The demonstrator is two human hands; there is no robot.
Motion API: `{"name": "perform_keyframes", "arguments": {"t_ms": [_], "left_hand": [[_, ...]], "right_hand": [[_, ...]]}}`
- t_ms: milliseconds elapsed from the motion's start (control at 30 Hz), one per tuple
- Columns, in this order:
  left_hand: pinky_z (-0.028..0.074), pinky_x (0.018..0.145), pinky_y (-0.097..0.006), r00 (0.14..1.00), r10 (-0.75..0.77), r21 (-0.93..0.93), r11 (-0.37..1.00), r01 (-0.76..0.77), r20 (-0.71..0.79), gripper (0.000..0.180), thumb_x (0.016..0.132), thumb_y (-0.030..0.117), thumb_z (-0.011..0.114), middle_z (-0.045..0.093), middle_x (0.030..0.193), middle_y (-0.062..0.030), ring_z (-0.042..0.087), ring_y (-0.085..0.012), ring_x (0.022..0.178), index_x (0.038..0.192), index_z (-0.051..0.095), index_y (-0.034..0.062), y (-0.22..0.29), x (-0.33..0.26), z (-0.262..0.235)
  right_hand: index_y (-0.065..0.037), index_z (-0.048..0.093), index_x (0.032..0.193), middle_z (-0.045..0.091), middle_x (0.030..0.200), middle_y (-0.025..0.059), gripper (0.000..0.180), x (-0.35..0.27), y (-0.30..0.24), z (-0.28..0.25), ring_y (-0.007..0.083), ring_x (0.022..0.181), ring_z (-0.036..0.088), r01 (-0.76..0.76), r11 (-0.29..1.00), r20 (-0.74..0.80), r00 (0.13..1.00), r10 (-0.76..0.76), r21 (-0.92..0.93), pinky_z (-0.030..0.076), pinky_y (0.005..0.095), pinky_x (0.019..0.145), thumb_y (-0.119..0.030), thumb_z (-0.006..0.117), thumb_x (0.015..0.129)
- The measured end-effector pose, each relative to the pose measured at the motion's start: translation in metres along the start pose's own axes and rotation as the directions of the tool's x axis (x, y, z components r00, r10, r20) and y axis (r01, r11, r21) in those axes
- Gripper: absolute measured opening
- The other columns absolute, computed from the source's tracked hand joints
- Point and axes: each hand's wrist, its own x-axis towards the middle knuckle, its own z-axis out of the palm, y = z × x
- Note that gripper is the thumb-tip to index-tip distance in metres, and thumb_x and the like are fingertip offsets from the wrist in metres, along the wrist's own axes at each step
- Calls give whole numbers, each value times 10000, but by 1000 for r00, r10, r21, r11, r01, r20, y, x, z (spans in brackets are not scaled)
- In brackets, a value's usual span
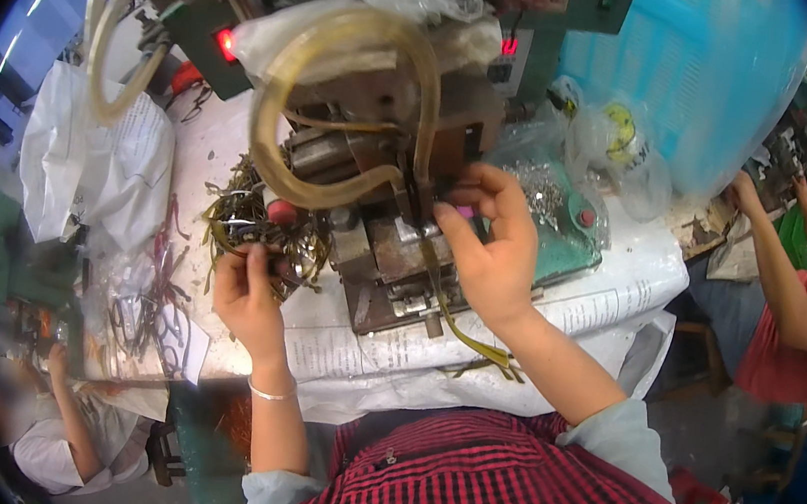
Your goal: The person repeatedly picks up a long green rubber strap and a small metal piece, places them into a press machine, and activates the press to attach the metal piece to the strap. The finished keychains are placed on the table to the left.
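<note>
A bench machine (394,251) with a metal work block stands before me, and a thick translucent hose (270,105) loops down over its tooling. My right hand (500,249) is at the tooling, thumb and fingers bent inward around a small spot. Whatever they pinch there is hidden. Below the block an olive strap (473,341) hangs out toward the bench's front edge. My left hand (252,299) is at the near side of a tangled pile of olive straps with metal fittings (227,210). Its thumb and fingertips are closed on a strap in the pile.
Small shiny metal parts (542,193) lie in a green tray (569,257) on the right. A blue plastic crate (687,75) stands behind them. White bags (98,154) and loose straps (157,328) are at left. Other people work at both sides, including one in a red shirt (796,341).
</note>
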Motion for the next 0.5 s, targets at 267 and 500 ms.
{"name": "perform_keyframes", "arguments": {"t_ms": [267, 500], "left_hand": [[617, 660, -291, 910, 377, -283, 904, -321, 174, 52, 994, -37, 620, 703, 957, -185, 715, -217, 851, 1038, 596, -53, 119, 29, 53], [438, 504, -266, 321, 768, -15, 395, -919, 554, 248, 783, 119, 872, 763, 946, -114, 657, -142, 672, 978, 742, 37, 96, -18, 69]], "right_hand": [[10, 491, 1372, 685, 1151, 133, 545, -5, -17, 11, 172, 1115, 644, -18, 990, 35, 999, 13, 143, 467, 328, 1016, 29, 719, 878], [-26, 520, 1434, 651, 1311, 183, 603, 2, -42, -28, 279, 1212, 647, 23, 986, 244, 970, 19, -165, 491, 398, 1048, -32, 701, 859]]}}
